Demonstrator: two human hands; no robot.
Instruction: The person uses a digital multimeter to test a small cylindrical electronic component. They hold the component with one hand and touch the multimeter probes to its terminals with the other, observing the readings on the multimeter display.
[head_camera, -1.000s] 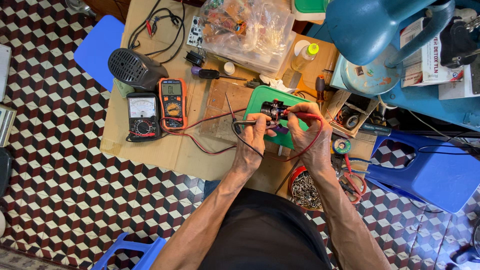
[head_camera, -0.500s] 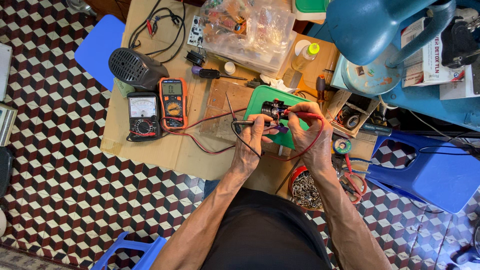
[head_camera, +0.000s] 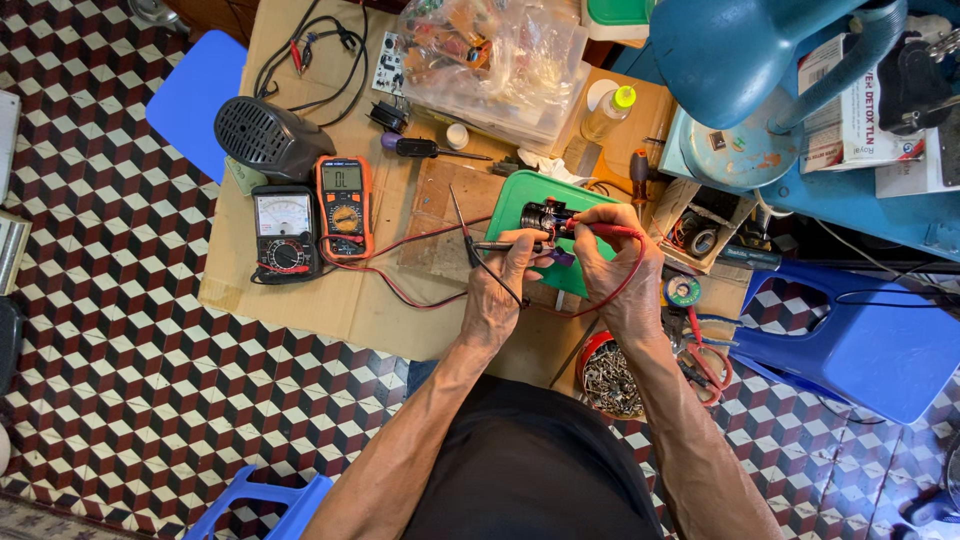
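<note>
The left hand (head_camera: 507, 285) is closed around a black probe (head_camera: 500, 245), held level with its tip toward a small dark part (head_camera: 547, 215); the right hand (head_camera: 615, 265) is pinched shut on a red probe (head_camera: 600, 229), whose tip is brought to the same part from the other side. The part is held between the two hands, just above a green tray (head_camera: 525, 195) on the cardboard-covered table (head_camera: 300, 300). Nearest the body, a round tin of screws (head_camera: 610, 375) is seen by the right forearm, with red-handled pliers (head_camera: 705, 360) just beside it and a small roll of tape (head_camera: 683, 290) above those. Red and black leads (head_camera: 400, 290) are run from the probes across the cardboard to an orange multimeter (head_camera: 344, 207), which lies touching a black analogue meter (head_camera: 284, 230) on its left. Farther off, a dark speaker (head_camera: 268, 138) is set behind the meters, and a screwdriver (head_camera: 425, 148) lies near the table's middle. Beyond it, a clear box of parts (head_camera: 500, 60) is placed at the far edge, with a blue lamp (head_camera: 740, 50) to the right. A blue stool (head_camera: 850, 345) stands on the tiled floor at the right.
</note>
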